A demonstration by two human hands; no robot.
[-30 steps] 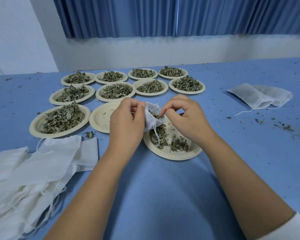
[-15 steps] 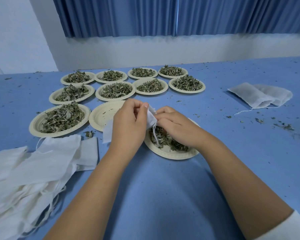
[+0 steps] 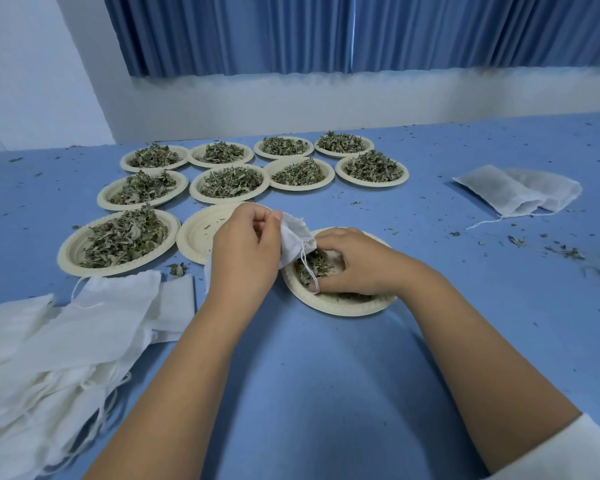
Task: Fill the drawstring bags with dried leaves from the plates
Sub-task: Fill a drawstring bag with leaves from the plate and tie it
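My left hand grips a small white drawstring bag by its mouth, held over the left edge of the nearest paper plate. The bag's cord hangs down onto the plate. My right hand is down in that plate, fingers curled round a clump of dried leaves. Beyond the hands sit an emptied plate and several plates heaped with dried leaves, in rows toward the wall.
A heap of flat white drawstring bags lies at the left front of the blue table. Two filled-looking bags lie at the right. Leaf crumbs are scattered over the right side.
My right hand has come down from the bag's mouth into the near plate and closed on leaves. My left hand keeps holding the bag in nearly the same place.
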